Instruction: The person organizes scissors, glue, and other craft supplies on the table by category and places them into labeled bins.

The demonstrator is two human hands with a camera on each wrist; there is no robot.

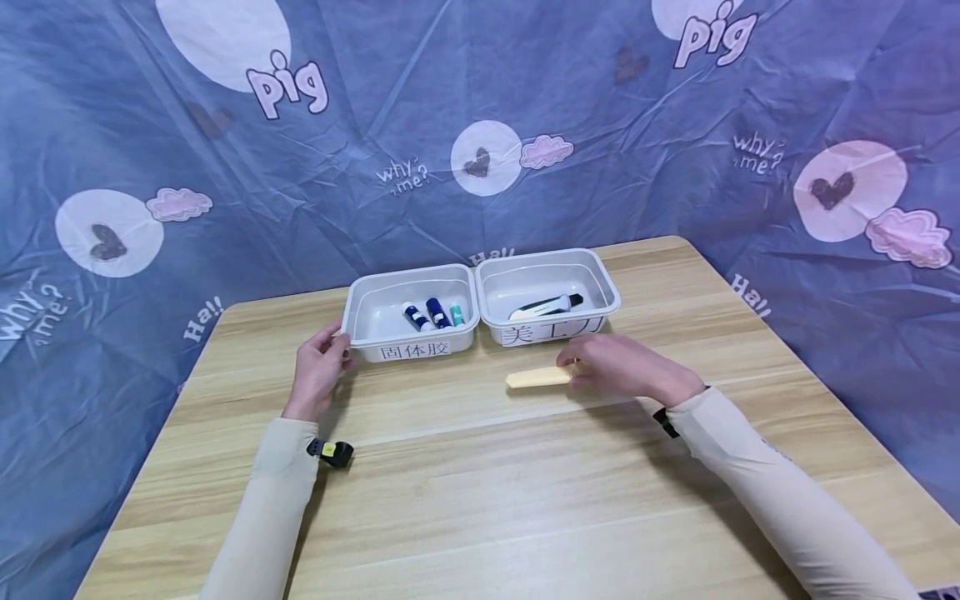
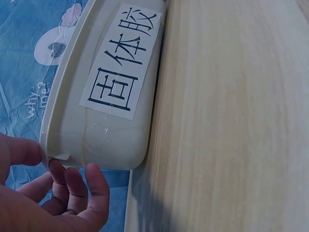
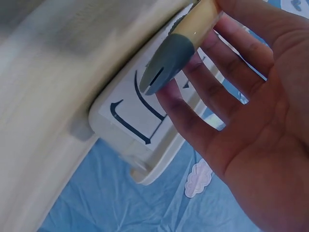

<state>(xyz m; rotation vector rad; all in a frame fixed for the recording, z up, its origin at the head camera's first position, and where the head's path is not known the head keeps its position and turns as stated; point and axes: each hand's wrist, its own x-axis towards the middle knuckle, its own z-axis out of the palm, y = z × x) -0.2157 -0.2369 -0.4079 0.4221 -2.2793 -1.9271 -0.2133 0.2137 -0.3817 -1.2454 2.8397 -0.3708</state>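
Note:
My left hand (image 1: 318,372) pinches the left corner of a white plastic bin (image 2: 111,145), thumb at the rim and fingertips beneath it. That bin's front label reads 固体胶, and several glue sticks (image 1: 437,312) lie inside. In front of the neighbouring bin (image 1: 487,321), labelled 美工刀, my right hand (image 1: 626,364) holds a pale yellow utility knife (image 1: 538,377) above the table. The right wrist view shows the knife's grey end (image 3: 169,60) and, at its upper edge, part of a ridged dark piece. Fingers and thumb grip the yellow body.
Inside the right bin lie some utility knives (image 1: 551,307), partly overlapping. Both bins stand side by side near the back of the wood-grain table (image 1: 450,500). Behind it hangs a blue printed cloth (image 1: 360,192).

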